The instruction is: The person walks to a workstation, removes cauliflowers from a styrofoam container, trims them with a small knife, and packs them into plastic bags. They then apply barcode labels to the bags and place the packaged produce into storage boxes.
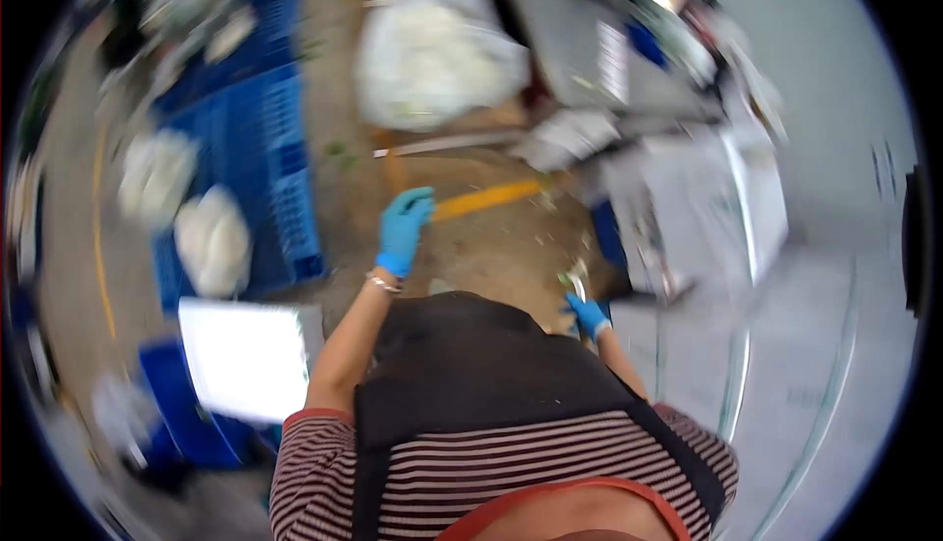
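Note:
My left hand (401, 232), in a blue glove, hangs in the air above the floor with its fingers stretched out to the right and nothing seen in them. At the right of my dark apron (491, 364), my right hand (589, 316), also gloved in blue, is closed on a slim whitish object (579, 284). Motion blur hides what kind of thing it is; a bit of green shows beside its upper end. Small pale and green scraps are scattered on the brown floor (481, 261) ahead of me.
Blue plastic pallets (250, 133) lie at the left with white bagged bundles (214, 241) on and beside them. A large whitish bag (432, 59) rests ahead. A white box-like surface (246, 359) stands at my left, and a white-covered container (697, 207) at the right.

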A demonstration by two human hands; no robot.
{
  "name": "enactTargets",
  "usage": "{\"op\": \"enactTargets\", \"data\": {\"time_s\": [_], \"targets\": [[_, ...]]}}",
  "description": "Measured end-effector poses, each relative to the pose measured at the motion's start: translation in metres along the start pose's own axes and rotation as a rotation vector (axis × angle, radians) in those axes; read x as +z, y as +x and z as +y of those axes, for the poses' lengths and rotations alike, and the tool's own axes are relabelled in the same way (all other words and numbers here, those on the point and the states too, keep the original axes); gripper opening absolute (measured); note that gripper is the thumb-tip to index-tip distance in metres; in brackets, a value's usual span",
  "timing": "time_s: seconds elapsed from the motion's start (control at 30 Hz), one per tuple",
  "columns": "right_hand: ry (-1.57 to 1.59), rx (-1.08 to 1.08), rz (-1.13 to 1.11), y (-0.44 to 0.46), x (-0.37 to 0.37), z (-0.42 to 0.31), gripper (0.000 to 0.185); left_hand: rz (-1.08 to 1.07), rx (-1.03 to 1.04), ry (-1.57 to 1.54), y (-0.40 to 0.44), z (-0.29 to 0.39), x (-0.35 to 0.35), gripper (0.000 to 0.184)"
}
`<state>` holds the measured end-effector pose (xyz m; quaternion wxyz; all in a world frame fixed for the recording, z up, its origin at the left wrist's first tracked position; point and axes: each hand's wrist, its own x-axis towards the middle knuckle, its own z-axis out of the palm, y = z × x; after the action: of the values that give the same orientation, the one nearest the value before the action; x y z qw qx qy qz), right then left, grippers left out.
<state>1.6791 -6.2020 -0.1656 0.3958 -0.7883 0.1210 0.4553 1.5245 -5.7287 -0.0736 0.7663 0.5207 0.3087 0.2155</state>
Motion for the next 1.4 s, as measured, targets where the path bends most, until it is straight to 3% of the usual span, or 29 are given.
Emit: {"op": "enactTargets", "data": {"time_s": [0.07,0.13,0.27,0.5,0.57,0.73,0.9,1.03,1.1,1.13,1.17,1.2,1.3,1.4], "targets": [[0.06,0.011,-0.038,-0.02,-0.047,0.007,0.057,-0.148,-0.092,-0.056,0.026,0.007,0.071,0.024],[0.036,0.121,0.077,-0.041,-0.068,0.002,0.051,-0.246,-0.126,0.029,0.042,0.02,0.131,0.025],[0.231,0.158,0.162,-0.036,-0.085,0.011,0.053,-0.367,-0.088,0.237,0.081,0.008,0.187,0.025],[0.349,-0.025,0.364,-0.007,-0.151,-0.104,0.047,-0.376,-0.127,0.331,0.193,0.02,0.277,0.025],[0.359,-0.01,0.478,-0.009,-0.193,-0.152,0.045,-0.427,-0.05,0.394,0.237,0.027,0.323,0.024],[0.432,-0.17,0.808,-0.037,-0.289,-0.233,0.04,-0.66,0.14,0.455,0.308,0.053,0.509,0.025],[0.569,-0.224,1.356,-0.066,-0.356,-0.223,0.038,-1.196,0.006,0.413,0.273,0.096,0.733,0.027],[0.628,-0.243,1.684,-0.061,-0.444,-0.164,0.04,-1.614,-0.012,0.449,0.247,0.054,0.885,0.029],[0.51,-0.01,1.628,-0.055,-0.481,-0.146,0.043,-1.747,0.078,0.579,0.238,0.018,0.952,0.03],[0.449,0.094,1.593,-0.05,-0.504,-0.138,0.044,-1.758,0.114,0.637,0.237,-0.009,0.984,0.032],[0.4,-0.125,1.613,-0.037,-0.52,-0.126,0.05,-1.772,0.14,0.702,0.236,-0.043,1.013,0.035],[0.357,-0.094,1.596,-0.032,-0.531,-0.125,0.052,-1.792,0.166,0.77,0.236,-0.074,1.041,0.037],[0.284,-0.035,1.516,-0.03,-0.552,-0.129,0.058,-1.876,0.412,1.293,0.244,-0.152,1.122,0.054],[0.391,0.19,1.294,-0.032,-0.56,-0.125,0.056,-1.723,0.81,1.467,0.257,-0.221,1.178,0.064]]}}
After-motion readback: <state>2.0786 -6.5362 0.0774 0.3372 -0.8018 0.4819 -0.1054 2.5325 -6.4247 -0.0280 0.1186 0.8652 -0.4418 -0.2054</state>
